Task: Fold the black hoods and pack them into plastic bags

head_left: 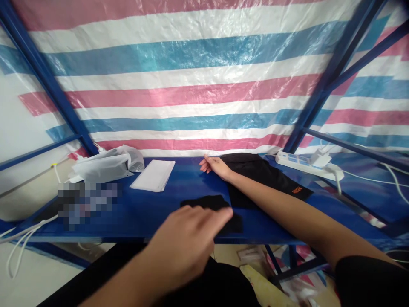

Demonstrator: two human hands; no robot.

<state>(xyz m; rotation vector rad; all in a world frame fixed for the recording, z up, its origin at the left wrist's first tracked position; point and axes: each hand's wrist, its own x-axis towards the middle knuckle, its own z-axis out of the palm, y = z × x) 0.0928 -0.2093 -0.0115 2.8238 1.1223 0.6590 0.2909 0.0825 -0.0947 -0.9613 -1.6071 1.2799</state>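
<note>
Left hand, blurred, grip unclear, overlaps black cloth; right hand lies beyond, loosely uncurled; translucent bag leftward, contents indistinct.

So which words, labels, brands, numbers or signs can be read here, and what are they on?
None can be read with certainty.
Orange letters on the larger black cloth: too small and blurred.
Power strip: no legible marking.
Pixelated patch: masked, unreadable.

Striped sheet — glossy, hanging, white power strip, flat white packet
</note>
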